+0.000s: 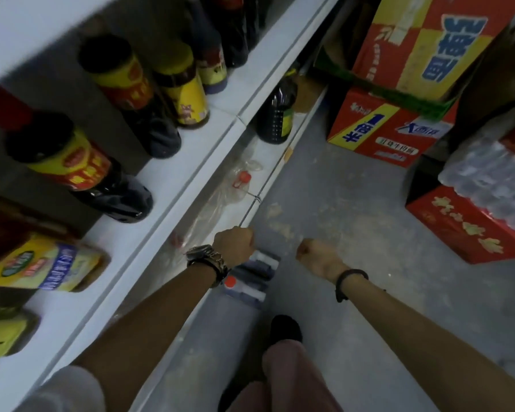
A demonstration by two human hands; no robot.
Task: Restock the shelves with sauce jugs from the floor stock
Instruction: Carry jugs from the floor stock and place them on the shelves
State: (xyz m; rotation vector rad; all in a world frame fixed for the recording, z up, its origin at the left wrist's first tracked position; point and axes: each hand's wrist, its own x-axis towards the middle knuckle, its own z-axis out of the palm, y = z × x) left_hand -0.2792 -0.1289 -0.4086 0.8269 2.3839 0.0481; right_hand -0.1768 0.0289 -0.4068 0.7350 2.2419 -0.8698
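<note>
Dim, flat indoor light; motion blur and wide-angle bending at edges

both fists are closed: left hand over a jug pack at the lower shelf's front edge, right hand above the floor.

Beside the smooth white shelf, glossy dark plastic bottles carry shiny printed labels; below it lies crinkled clear film; the floor is matt, scuffed grey.
</note>
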